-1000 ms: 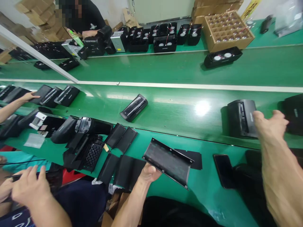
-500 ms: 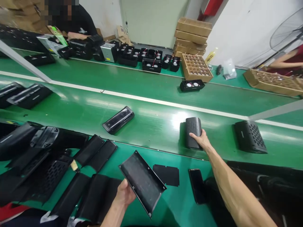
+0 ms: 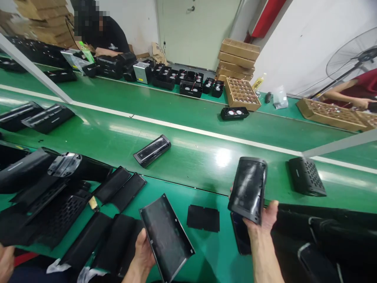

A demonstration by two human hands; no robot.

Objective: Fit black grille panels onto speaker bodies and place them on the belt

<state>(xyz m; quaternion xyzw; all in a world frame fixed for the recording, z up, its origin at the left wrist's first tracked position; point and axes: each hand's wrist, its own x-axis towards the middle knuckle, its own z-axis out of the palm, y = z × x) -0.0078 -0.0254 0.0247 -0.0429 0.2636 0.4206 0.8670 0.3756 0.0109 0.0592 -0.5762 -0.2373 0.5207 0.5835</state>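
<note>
My left hand (image 3: pixel 143 249) grips a curved black plastic panel (image 3: pixel 167 237) by its left edge, hollow inner side up, with small clips along its rims. In my right hand (image 3: pixel 263 220) is a black speaker housing (image 3: pixel 249 188), raised and tilted, its glossy face towards me; most of the fingers are hidden behind it. Between the two hands a flat black sheet with notched edges (image 3: pixel 203 218) lies on the green bench. A phone (image 3: pixel 240 234) lies partly covered by the housing and my right wrist.
More black panels (image 3: pixel 118 239) lie at left, with another person's hand (image 3: pixel 6 261) at the edge. On the green belt stand a speaker housing (image 3: pixel 152 151) and a perforated one (image 3: pixel 306 177). Across it are cartons (image 3: pixel 238 59), speaker boxes (image 3: pixel 191 88) and two people.
My right hand has lifted the speaker housing off the belt, brought it nearer and turned its glossy face to me. My left hand has shifted slightly left and down with the panel.
</note>
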